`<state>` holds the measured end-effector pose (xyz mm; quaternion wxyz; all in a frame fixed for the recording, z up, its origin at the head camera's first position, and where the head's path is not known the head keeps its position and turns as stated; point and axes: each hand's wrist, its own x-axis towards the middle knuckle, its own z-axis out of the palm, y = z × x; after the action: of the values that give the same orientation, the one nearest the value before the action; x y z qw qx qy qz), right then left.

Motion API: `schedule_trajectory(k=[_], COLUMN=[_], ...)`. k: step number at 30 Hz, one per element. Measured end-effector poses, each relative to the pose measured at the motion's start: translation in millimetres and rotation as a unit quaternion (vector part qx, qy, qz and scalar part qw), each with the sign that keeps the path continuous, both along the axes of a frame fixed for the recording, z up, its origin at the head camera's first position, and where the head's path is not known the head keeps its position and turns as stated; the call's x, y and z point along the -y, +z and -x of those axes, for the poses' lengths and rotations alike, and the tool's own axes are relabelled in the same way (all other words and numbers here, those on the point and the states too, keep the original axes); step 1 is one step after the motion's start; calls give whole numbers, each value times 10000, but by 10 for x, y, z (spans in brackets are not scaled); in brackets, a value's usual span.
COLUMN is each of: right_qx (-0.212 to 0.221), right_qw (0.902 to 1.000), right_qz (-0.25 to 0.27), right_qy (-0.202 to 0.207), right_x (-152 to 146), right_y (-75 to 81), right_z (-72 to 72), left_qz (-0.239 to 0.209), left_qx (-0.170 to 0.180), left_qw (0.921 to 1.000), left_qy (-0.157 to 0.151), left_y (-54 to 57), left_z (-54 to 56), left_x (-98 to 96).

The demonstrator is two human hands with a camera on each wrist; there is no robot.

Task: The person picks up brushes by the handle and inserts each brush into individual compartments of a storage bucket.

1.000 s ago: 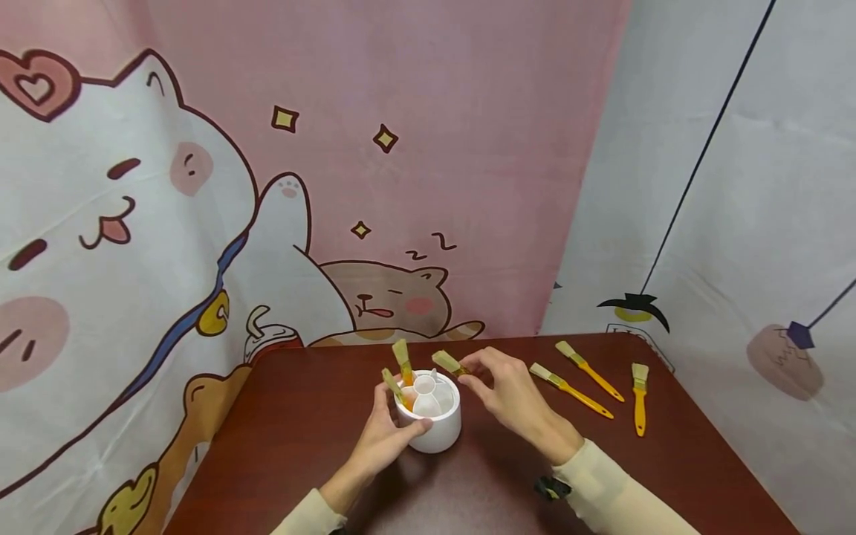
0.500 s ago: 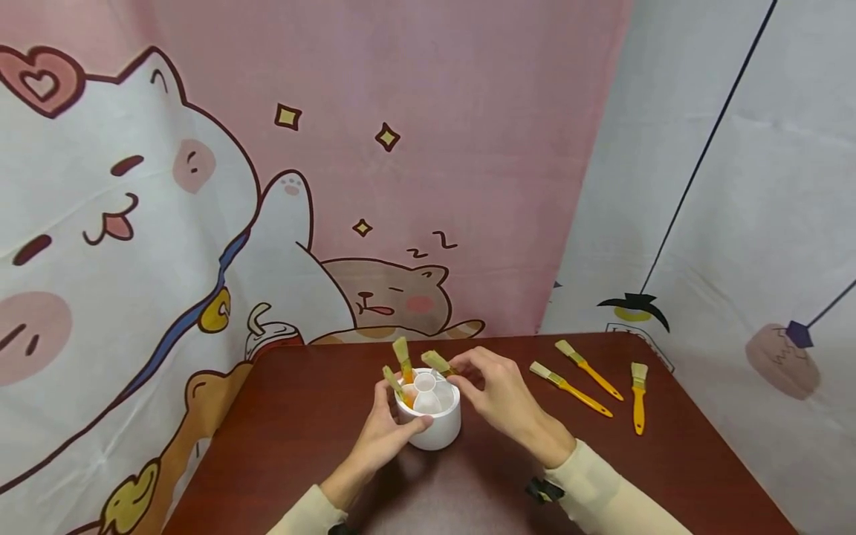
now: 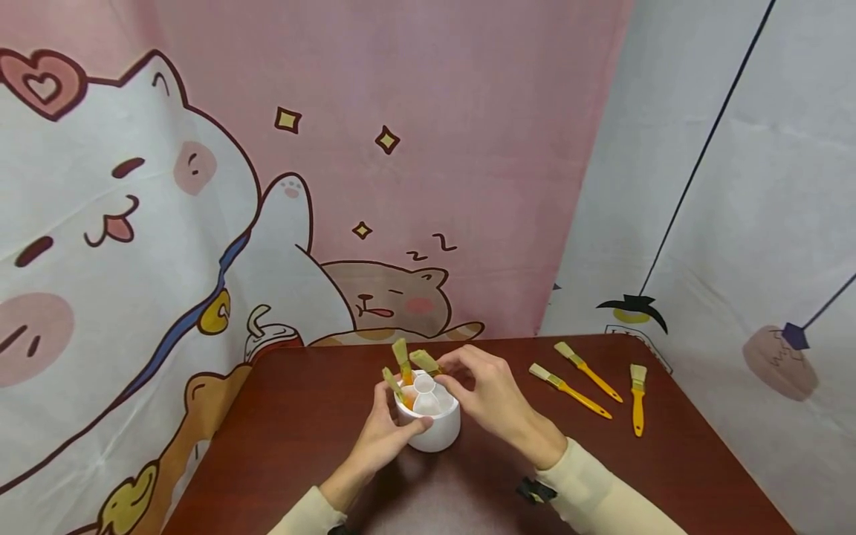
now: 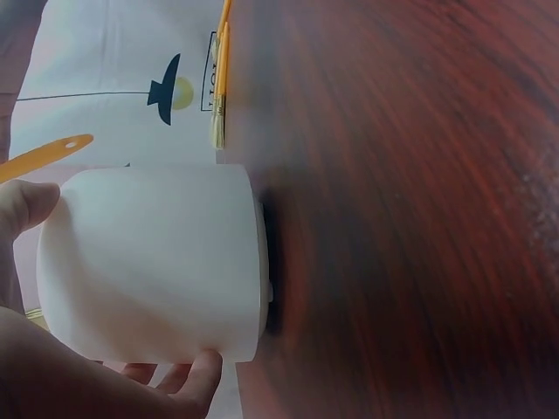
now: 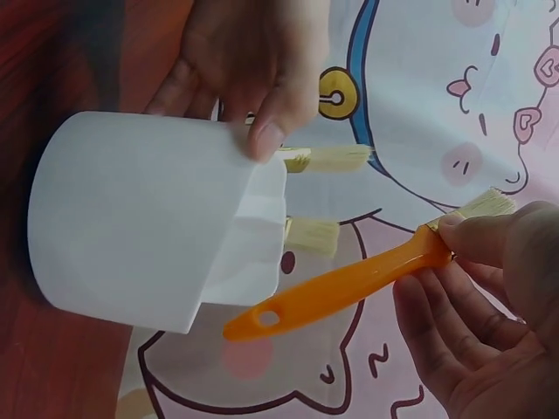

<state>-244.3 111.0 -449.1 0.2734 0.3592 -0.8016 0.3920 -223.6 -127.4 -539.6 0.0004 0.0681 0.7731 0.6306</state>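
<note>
A white round holder (image 3: 435, 433) with inner compartments stands on the table, and my left hand (image 3: 386, 438) grips its left side, thumb over the near rim. Two paintbrushes stand in its left compartments, bristles up: one at the back (image 3: 401, 357) and one nearer the left hand (image 3: 392, 382). Above the holder's back right, my right hand (image 3: 484, 386) pinches another paintbrush (image 5: 349, 286) near its ferrule. In the right wrist view that brush's orange handle slants down, its end at the holder's rim; whether it has entered a compartment I cannot tell.
Several more yellow-handled brushes lie on the dark red table (image 3: 301, 416) at the right: a left one (image 3: 568, 390), a back one (image 3: 588, 371) and a right one (image 3: 638, 397). A printed cartoon curtain (image 3: 468, 148) hangs behind the table.
My right hand has moved left with its paintbrush, from beside the holder to over its back right part. The left hand and the holder stay put.
</note>
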Motion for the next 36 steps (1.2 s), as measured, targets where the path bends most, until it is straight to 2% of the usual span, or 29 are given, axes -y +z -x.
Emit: schedule_trajectory(k=[25,32,36], right_qx=[55,-37,-43], right_qw=[9982,9975,9974], right_qz=[353,449,415], right_qy=[484,537,582], right_x=[179,224,251], right_y=[104,93,33], right_z=[-93,-97,-64], left_qz=[172,166,157], left_qx=[6,35,56], left_qw=[9999,9999,9998], left_qy=[-21,-27,-69], left_y=[-16,-3,-7], left_z=[25,16,22], left_x=[7,23,36])
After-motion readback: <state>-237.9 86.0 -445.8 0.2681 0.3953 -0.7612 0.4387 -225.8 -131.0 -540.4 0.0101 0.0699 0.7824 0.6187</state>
